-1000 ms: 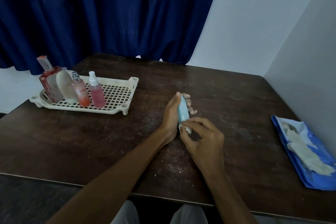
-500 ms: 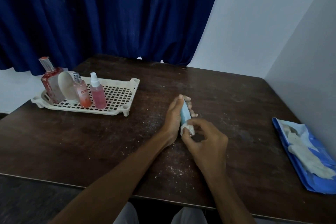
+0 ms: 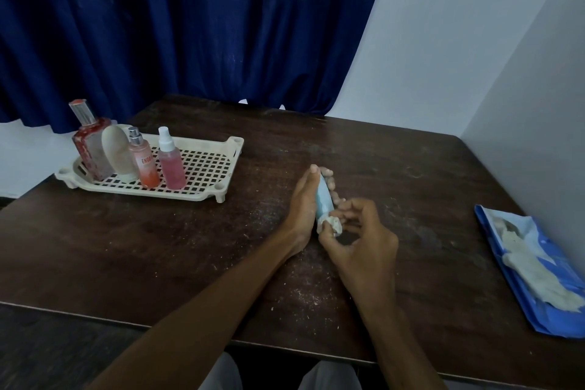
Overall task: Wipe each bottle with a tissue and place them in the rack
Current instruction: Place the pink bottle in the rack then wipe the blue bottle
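My left hand (image 3: 302, 203) grips a small light-blue bottle (image 3: 323, 198) over the middle of the dark wooden table (image 3: 158, 247); its far side is hidden by my fingers. My right hand (image 3: 361, 241) pinches a crumpled white tissue (image 3: 332, 222) against the bottle's near end. At the back left stands a cream plastic rack (image 3: 205, 168) holding a tall red-tinted bottle (image 3: 90, 144), a cream oval bottle (image 3: 116, 149), an orange-pink spray bottle (image 3: 144, 161) and a pink spray bottle (image 3: 171, 165).
A blue tissue pack (image 3: 538, 269) with white tissue on it lies at the table's right edge, beside a white wall (image 3: 538, 104). A dark blue curtain (image 3: 190, 25) hangs behind the table. White specks dot the tabletop in front of my hands.
My right hand has worked the tissue around the bottle's near end with small finger movements. The left hand keeps the bottle in about the same spot. The rack's bottles are unmoved.
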A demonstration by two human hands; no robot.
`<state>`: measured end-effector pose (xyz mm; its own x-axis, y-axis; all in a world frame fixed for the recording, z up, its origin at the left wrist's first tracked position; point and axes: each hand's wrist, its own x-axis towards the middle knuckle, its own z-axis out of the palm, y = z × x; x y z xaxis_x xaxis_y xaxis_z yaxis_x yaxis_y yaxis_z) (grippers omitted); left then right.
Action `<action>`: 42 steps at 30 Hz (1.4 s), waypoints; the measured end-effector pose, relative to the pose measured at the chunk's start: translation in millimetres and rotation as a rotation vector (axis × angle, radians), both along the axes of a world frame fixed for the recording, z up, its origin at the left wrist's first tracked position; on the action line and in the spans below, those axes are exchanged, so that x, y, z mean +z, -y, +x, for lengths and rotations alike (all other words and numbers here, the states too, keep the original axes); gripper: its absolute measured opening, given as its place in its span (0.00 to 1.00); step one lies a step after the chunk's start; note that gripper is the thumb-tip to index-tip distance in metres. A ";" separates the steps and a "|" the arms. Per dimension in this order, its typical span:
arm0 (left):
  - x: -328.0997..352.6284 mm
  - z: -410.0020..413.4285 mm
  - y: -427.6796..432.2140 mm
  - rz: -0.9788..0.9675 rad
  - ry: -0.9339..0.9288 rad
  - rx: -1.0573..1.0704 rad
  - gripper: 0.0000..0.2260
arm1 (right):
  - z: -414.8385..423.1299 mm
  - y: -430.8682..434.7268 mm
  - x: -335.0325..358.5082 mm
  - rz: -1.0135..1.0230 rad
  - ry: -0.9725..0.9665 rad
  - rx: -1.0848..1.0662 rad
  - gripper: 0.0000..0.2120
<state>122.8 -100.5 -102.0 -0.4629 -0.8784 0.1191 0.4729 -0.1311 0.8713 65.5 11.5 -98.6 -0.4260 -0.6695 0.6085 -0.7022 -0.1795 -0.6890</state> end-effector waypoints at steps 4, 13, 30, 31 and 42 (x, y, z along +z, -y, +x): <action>2.1 -0.9 1.3 0.054 -0.025 0.007 0.17 | -6.2 -1.5 -2.1 0.050 0.027 -0.045 0.19; 3.2 -0.7 0.8 0.077 0.006 0.015 0.16 | 3.7 1.1 -2.3 0.035 -0.063 0.036 0.23; 1.3 0.6 6.0 0.124 -0.173 -0.137 0.20 | -6.1 -0.1 -2.0 -0.005 -0.012 -0.057 0.10; 2.0 1.3 6.1 0.139 -0.191 -0.142 0.20 | -4.9 0.4 -3.2 -0.004 -0.034 -0.040 0.10; 1.4 3.6 5.6 0.153 -0.248 -0.172 0.20 | -3.3 2.7 1.1 -0.039 -0.165 -0.025 0.10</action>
<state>126.5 -106.1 -100.5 -0.5792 -0.8063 0.1196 0.6275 -0.3474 0.6969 62.3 8.8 -97.5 -0.3344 -0.6348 0.6966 -0.8096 -0.1848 -0.5571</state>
